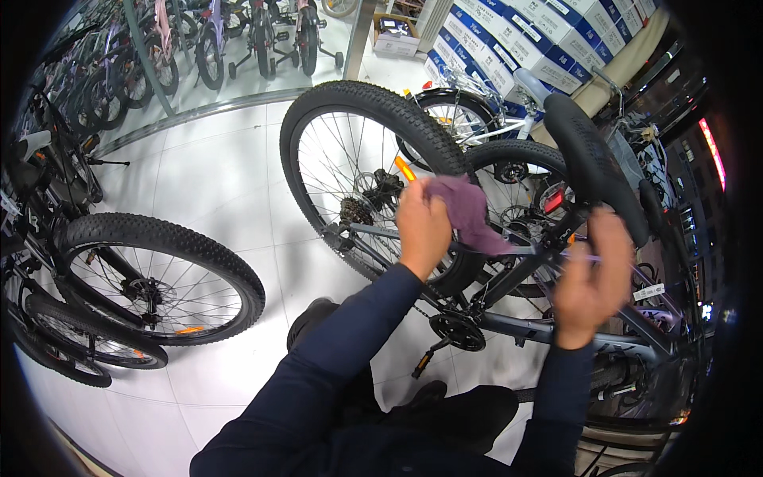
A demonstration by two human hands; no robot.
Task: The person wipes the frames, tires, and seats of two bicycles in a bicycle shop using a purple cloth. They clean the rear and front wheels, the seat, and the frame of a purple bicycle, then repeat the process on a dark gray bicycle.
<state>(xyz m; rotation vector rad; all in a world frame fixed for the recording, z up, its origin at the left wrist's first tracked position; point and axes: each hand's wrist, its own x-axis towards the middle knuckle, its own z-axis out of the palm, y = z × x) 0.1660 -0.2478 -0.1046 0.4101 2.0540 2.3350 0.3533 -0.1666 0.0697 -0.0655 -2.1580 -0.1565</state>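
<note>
My left hand (424,226) is closed on a purple cloth (467,208), which hangs from the fingers beside the rear wheel's tyre (343,93). An orange spoke reflector (405,168) shows just above that hand. My right hand (592,278) is raised just below the black saddle (590,147), its fingers extended and the thumb apart, with nothing seen in it. Whether its fingertips touch the saddle, I cannot tell. A red rear reflector (554,201) sits on the seat post. Below my hands run the dark grey bicycle frame (518,326) and the black crankset (457,331).
More bicycles stand close on the left, one with a knobby front wheel (159,278). A white bicycle (509,127) is behind mine. Stacked blue and white boxes (517,48) fill the back right. Behind a glass partition (151,63) are children's bicycles. White floor tiles (230,389) lie underfoot.
</note>
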